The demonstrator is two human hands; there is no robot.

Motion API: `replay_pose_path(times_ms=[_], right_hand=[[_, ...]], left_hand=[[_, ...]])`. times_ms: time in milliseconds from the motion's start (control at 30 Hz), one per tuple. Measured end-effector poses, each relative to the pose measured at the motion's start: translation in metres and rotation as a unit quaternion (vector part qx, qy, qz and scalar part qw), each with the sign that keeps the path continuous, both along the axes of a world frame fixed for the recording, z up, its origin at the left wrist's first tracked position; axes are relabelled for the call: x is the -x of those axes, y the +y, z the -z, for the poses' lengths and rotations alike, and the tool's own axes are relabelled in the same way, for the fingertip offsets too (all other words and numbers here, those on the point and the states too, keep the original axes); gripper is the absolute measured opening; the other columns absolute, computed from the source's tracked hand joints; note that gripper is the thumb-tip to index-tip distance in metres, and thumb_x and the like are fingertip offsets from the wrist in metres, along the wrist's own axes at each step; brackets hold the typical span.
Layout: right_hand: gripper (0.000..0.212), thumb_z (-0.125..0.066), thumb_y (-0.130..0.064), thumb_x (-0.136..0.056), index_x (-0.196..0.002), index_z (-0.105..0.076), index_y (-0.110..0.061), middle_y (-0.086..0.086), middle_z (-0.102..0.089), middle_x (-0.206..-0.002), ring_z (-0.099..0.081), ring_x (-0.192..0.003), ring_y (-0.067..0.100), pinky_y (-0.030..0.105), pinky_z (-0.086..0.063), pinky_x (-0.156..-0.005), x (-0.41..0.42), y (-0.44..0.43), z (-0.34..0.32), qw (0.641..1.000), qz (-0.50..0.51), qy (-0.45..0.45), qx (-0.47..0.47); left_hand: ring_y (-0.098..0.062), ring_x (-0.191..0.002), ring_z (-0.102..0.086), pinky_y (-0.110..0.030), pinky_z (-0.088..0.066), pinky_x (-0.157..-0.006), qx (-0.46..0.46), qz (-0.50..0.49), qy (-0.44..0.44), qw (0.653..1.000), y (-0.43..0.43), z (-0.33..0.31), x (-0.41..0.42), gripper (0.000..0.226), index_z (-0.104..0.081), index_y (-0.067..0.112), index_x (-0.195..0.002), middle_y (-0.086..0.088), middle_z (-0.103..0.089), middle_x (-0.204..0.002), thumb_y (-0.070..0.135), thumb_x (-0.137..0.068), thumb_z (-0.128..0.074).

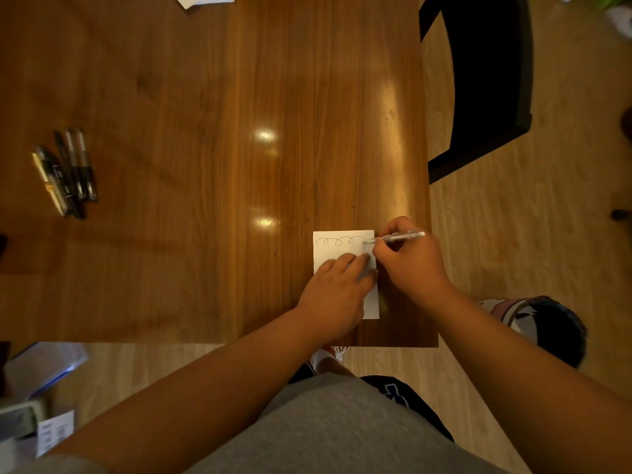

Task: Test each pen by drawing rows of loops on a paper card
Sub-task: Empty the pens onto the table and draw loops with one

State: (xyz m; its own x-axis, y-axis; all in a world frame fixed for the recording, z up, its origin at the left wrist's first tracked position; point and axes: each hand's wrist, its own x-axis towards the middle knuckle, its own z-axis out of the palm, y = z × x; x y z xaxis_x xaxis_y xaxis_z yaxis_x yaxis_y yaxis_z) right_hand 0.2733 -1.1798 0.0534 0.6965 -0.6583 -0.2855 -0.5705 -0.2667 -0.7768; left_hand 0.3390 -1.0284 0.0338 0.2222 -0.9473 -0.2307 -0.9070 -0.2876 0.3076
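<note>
Table (205, 97), glossy wood, pale floor (513, 234), left hand (337, 295) flat on card (328, 254), right hand (410, 265) gripping pen (403, 237)

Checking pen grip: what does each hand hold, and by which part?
Right hand pinches the white pen near its tip end. Left hand holds nothing; it presses the paper card.

no legible text, labels or numbers

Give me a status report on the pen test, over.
Right hand grips pen, tip at the card's right edge. Left hand flat, pinning paper card. One row of loops drawn. Spare pens far left, nothing obstructing.
</note>
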Motion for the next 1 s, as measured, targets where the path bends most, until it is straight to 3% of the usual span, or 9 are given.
replay_pose_path(times_ms=[333, 633, 800, 1000], right_hand=[[0.013, -0.067, -0.019, -0.089, -0.085, -0.058, -0.028, -0.015, -0.063, -0.078, -0.063, -0.071, 0.002, 0.006, -0.046, -0.049, -0.002, -0.003, -0.003, 1.000, 0.015, -0.005, 0.017], [0.008, -0.067, -0.020, -0.089, -0.090, -0.060, -0.023, -0.011, -0.064, -0.081, -0.063, -0.071, 0.006, 0.009, -0.044, -0.052, 0.012, -0.001, -0.002, 1.000, 0.021, 0.018, 0.007], [0.008, -0.065, -0.021, -0.090, -0.086, -0.060, -0.027, -0.010, -0.065, -0.078, -0.064, -0.069, 0.008, 0.015, -0.046, -0.052, 0.016, -0.001, -0.004, 0.999, 0.032, 0.013, -0.004], [0.032, -0.043, -0.026, -0.096, -0.068, -0.058, -0.019, 0.004, -0.057, -0.071, -0.056, -0.073, 0.018, 0.038, -0.045, -0.070, 0.021, -0.009, -0.024, 0.961, 0.211, -0.054, -0.169]], left_hand=[[-0.030, -0.134, -0.035, -0.045, -0.032, -0.109, 0.002, -0.012, -0.004, 1.000, -0.002, -0.002, 0.002, 0.053, -0.045, 0.021, -0.139, -0.010, -0.039, -0.149, 0.031, -0.089, -0.059], [-0.029, -0.137, -0.031, -0.044, -0.027, -0.112, -0.003, -0.018, -0.005, 1.000, -0.002, -0.001, 0.003, 0.055, -0.042, 0.023, -0.142, -0.009, -0.036, -0.152, 0.034, -0.091, -0.057], [-0.029, -0.138, -0.030, -0.044, -0.026, -0.112, -0.006, -0.019, -0.002, 1.000, -0.002, -0.001, 0.003, 0.056, -0.040, 0.023, -0.143, -0.008, -0.035, -0.153, 0.034, -0.091, -0.057], [-0.030, -0.139, -0.029, -0.045, -0.026, -0.113, -0.011, -0.013, -0.001, 1.000, -0.002, -0.002, 0.000, 0.057, -0.038, 0.023, -0.143, -0.009, -0.033, -0.153, 0.036, -0.091, -0.056]])
